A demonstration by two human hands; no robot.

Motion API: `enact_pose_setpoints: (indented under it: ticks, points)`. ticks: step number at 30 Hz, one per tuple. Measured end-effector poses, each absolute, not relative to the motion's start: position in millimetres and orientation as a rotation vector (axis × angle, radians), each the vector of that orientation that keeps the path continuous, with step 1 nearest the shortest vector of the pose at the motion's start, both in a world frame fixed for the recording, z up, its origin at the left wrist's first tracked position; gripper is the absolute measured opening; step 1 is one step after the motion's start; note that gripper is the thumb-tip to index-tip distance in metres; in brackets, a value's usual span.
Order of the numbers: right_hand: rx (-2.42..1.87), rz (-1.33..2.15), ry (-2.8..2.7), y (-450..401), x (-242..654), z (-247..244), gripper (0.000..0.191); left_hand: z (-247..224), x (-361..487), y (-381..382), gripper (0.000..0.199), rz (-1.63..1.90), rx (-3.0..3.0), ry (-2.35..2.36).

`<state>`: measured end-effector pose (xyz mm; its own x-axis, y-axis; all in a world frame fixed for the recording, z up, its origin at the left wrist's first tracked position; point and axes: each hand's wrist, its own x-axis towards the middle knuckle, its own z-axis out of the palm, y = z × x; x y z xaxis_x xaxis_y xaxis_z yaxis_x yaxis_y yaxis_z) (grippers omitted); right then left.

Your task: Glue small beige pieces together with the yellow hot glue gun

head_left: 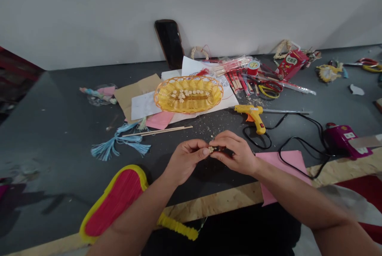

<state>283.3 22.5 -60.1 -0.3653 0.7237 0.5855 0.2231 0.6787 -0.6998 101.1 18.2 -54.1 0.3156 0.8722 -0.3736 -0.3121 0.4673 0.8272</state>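
Near the table's front edge, my left hand (186,160) pinches a small pale flower-shaped piece (211,149) between thumb and fingers. My right hand (235,153) meets it from the other side, its thumb and fingertips closed at the same piece and a small dark part beside it. Beyond my hands lies a yellow woven basket (188,107) holding a row of small pale pieces (191,92). A yellow glue gun (253,117) rests on its side behind my right hand. Two thin wooden sticks (161,131) lie behind my left hand.
A red and yellow padded shape (116,202) lies under my left forearm, and blue tassels (115,142) are at the left. Pink paper (288,162), a black cord (320,127) and a purple device (343,140) lie right. A phone (170,43) leans on the wall.
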Motion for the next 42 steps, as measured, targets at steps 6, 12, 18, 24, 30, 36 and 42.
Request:
enact_pose_setpoints:
  ticks: [6,12,18,24,30,36,42]
  points:
    - [-0.72,0.599,-1.92,23.4,282.3,-61.9,0.014,-53.0,98.7,18.8,0.027,0.831,0.772,0.922]
    - [-0.719,0.634,-1.909,22.0,281.3,-64.1,0.015,-52.5,99.8,18.2,0.025,0.862,0.771,0.931]
    - [-0.726,0.633,-1.881,21.7,281.0,-62.5,0.014,-53.0,101.0,16.8,0.029,0.839,0.726,0.94]
    - [-0.742,0.658,-1.901,22.7,284.1,-61.7,0.017,-52.5,100.0,16.8,0.026,0.83,0.724,0.933]
    - [-0.726,0.637,-1.896,23.4,284.0,-61.7,0.017,-54.2,99.0,17.9,0.028,0.837,0.749,0.931]
    - [-0.718,0.617,-1.891,23.8,283.7,-61.9,0.014,-54.5,100.6,18.2,0.028,0.832,0.753,0.932]
    - [-0.713,0.648,-1.86,22.0,279.7,-65.3,0.011,-52.6,100.4,19.3,0.024,0.866,0.768,0.874]
